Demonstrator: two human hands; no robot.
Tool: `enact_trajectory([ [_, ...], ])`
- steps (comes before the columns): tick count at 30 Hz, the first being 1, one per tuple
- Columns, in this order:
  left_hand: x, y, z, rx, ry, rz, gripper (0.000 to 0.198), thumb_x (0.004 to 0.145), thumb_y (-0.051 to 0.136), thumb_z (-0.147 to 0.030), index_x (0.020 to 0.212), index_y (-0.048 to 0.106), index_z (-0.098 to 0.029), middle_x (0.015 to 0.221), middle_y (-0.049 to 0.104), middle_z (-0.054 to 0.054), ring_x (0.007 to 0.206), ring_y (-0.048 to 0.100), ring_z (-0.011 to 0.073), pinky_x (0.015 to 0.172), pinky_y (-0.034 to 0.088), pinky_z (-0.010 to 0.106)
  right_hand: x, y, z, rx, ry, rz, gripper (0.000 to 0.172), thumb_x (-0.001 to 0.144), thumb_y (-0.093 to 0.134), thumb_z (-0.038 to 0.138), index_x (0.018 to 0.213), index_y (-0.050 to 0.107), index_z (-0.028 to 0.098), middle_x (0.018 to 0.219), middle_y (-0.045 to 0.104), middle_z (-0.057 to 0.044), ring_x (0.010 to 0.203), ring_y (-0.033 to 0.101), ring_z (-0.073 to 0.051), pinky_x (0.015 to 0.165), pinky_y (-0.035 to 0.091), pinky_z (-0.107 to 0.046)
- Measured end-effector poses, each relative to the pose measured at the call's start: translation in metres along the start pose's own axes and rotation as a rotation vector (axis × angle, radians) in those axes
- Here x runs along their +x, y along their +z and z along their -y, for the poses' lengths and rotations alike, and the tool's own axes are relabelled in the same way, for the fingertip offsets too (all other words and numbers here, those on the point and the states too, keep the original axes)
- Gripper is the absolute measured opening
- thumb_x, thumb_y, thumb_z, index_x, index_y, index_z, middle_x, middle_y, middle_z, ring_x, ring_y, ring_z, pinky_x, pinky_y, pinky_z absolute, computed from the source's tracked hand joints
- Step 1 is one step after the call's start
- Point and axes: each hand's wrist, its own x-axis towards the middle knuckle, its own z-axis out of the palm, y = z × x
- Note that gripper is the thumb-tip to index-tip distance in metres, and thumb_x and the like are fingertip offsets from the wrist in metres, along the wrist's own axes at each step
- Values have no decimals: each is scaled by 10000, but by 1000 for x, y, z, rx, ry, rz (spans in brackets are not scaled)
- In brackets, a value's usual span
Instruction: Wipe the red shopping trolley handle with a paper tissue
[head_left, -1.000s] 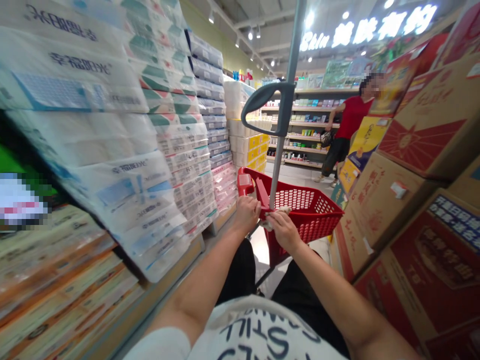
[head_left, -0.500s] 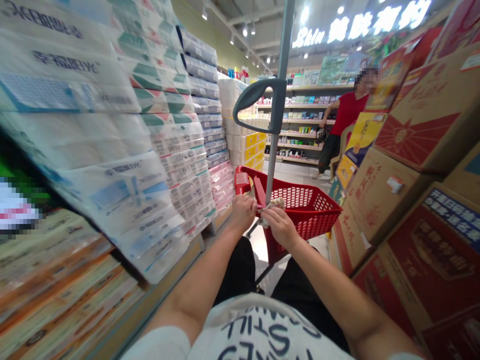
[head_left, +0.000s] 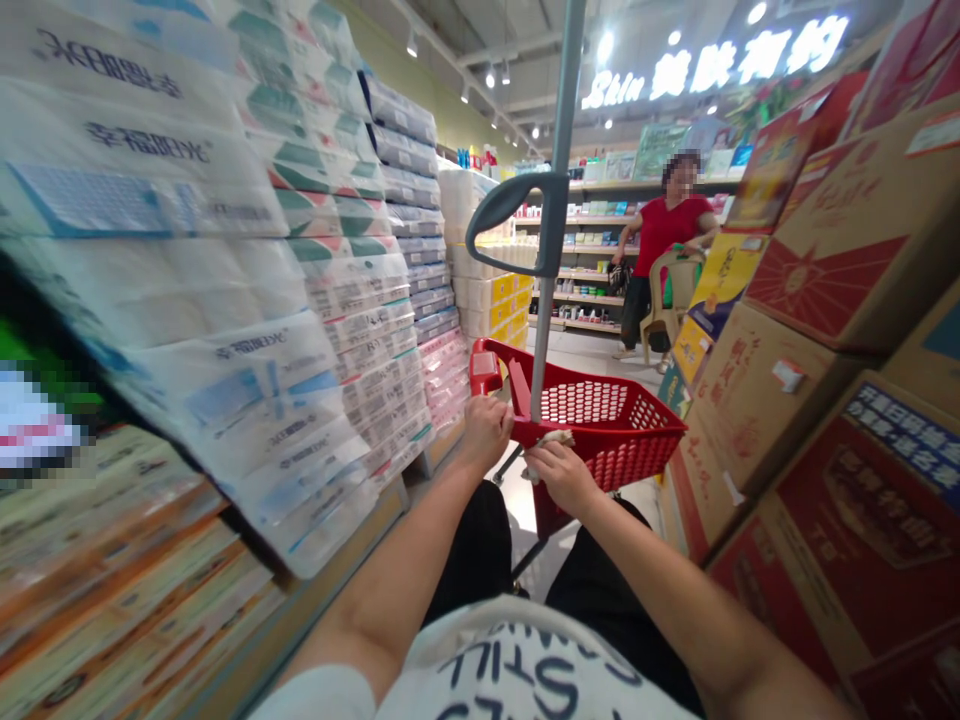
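Note:
A red plastic shopping basket (head_left: 622, 425) stands on the floor in front of me, with a grey pole and grey handle (head_left: 517, 205) rising from its near edge. My left hand (head_left: 486, 432) grips the near red rim of the basket, fingers curled. Just right of the pole's base, my right hand (head_left: 561, 470) is closed on a crumpled whitish cloth (head_left: 553, 438), pressed against the rim.
Tall stacks of wrapped tissue packs (head_left: 330, 290) line the left side of the aisle. Cardboard boxes (head_left: 825, 330) are piled on the right. Ahead, a person in a red top (head_left: 660, 250) stands by a beige chair (head_left: 671, 295) before shelves.
My right hand with the cloth has slid a little lower along the basket rim. The person in red has moved left, beside the chair.

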Motion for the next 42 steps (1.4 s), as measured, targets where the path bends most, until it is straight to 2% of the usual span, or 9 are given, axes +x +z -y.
enact_trajectory([
  [5,-1,1,0,24,-2,-9,333,941,377,-251,645,523,-207,696,571,36,769,501,197,792,389,379,1,2,3,-14,36,-17,274,961,426,164,1119,648,190,1088,670,-67,1040,551,-202,924,429,-368],
  [9,-1,0,0,29,16,-1,320,937,383,-236,649,518,-204,702,576,37,771,502,195,795,393,373,-6,8,4,1,-13,22,220,950,467,180,1044,667,180,989,690,-62,941,576,-188,861,465,-342],
  [14,-2,-2,0,28,16,-16,318,927,386,-227,636,513,-209,684,560,32,751,499,191,782,395,371,-5,10,4,-8,7,-64,226,947,487,177,1102,652,190,1062,682,-62,1044,564,-194,908,449,-348],
  [19,-3,-2,1,-7,8,-12,319,927,386,-229,634,512,-212,699,570,36,761,497,192,796,395,381,-7,15,7,13,-26,0,185,941,490,178,972,673,185,911,698,-55,885,592,-179,820,478,-327],
  [24,-4,-2,2,-7,-6,-15,309,925,401,-234,637,510,-211,701,563,33,766,494,192,794,394,379,-9,18,9,39,-13,-38,202,935,498,159,1065,653,155,1006,683,-77,961,583,-192,865,472,-339],
  [28,-5,-3,2,-7,-1,-12,305,929,398,-230,645,509,-211,711,567,32,778,498,193,799,400,378,-10,15,11,11,3,-23,230,944,462,150,1058,662,161,964,674,-71,909,582,-194,813,490,-331],
  [33,-5,-4,1,-8,6,-37,284,918,410,-219,655,518,-213,701,560,34,785,507,200,792,408,381,-7,11,12,-12,61,-54,204,928,512,173,1055,672,174,953,655,-73,910,577,-193,837,483,-333],
  [37,-5,-4,2,-10,21,-36,305,922,405,-220,637,514,-209,694,556,32,761,498,193,782,408,373,-8,13,10,20,62,-10,179,915,528,161,1013,675,190,875,652,-54,837,578,-178,764,489,-314],
  [42,-5,-2,4,8,25,-25,305,925,401,-222,648,529,-204,699,569,35,777,494,199,782,401,371,-4,11,9,51,105,-81,233,944,467,168,1093,645,182,979,654,-78,921,573,-190,857,472,-347],
])
